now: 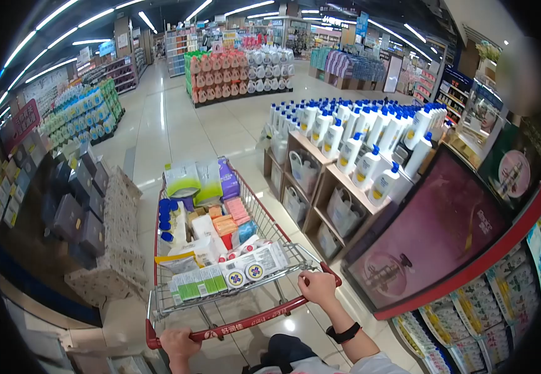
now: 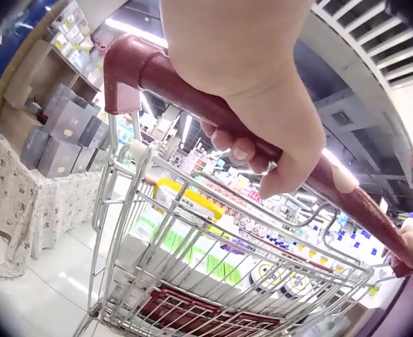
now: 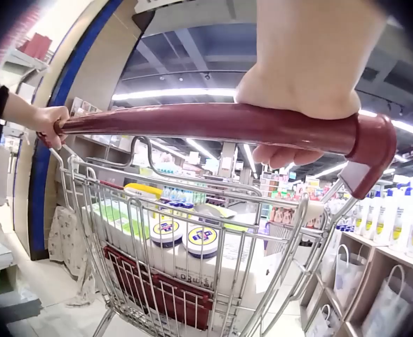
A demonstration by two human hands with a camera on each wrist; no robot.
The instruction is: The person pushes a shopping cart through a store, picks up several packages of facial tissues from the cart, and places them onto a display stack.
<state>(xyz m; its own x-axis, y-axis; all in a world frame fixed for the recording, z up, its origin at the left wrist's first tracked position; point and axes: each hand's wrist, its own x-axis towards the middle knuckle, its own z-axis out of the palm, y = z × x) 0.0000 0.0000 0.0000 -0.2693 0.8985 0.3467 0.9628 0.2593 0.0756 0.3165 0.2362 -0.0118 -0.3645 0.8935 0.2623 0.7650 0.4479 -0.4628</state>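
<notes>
At the left, dark boxes (image 1: 67, 215) stand by a floral cloth (image 1: 117, 234) that hangs in folds near the cart's left side. The left hand (image 1: 180, 343) grips the handle (image 1: 255, 319) close to its left corner, fingers curled round the smooth, dark red bar. The metal wire cart (image 1: 155, 246) lies directly ahead of both hands. Blue-capped bottles (image 1: 183, 230) lie along its left edge, a yellow-edged packet (image 1: 177, 258) and green-and-white packs (image 1: 202, 283) nearer the handle, and soft orange packs (image 1: 224, 224) towards the middle. The right hand (image 1: 318, 287) is closed round the bar near its right corner. Just beyond the cart's right edge, a wooden shelf unit (image 1: 320, 215) bears tall white bottles (image 1: 367, 165); a broad, glossy purple panel (image 1: 435, 224) slants at the far right.
</notes>
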